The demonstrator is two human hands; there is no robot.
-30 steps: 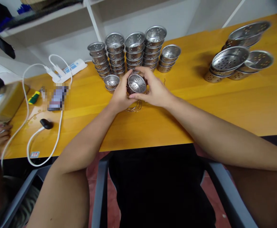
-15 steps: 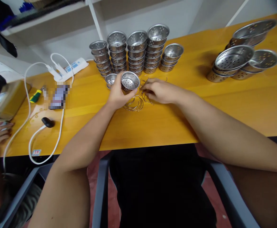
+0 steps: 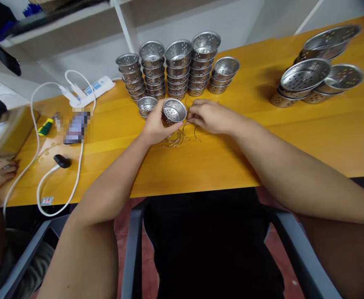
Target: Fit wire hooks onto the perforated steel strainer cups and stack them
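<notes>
My left hand (image 3: pixel 157 124) grips a perforated metal cup (image 3: pixel 174 111), its open top tilted toward me. Right beside the cup's rim is my right hand (image 3: pixel 205 115), its fingers pinched together; what they hold is too small to make out. Thin curved wires (image 3: pixel 174 140) lie on the table under and between my hands. Another small perforated cup (image 3: pixel 146 106) stands just behind my left hand. Beyond it rise several stacks of the same cups (image 3: pixel 178 56), with a shorter stack (image 3: pixel 225 70) at their right.
More perforated cups (image 3: pixel 306 77) stand on the orange table (image 3: pixel 294 145) at the right. At the left are a power strip (image 3: pixel 99 89), white cables, a phone (image 3: pixel 76 126), a black plug (image 3: pixel 62 160) and another person's hand (image 3: pixel 1 172).
My left hand has shifted slightly right and down with the cup, bringing it closer to my right hand. The fingers of my right hand have drawn nearer to the cup's rim.
</notes>
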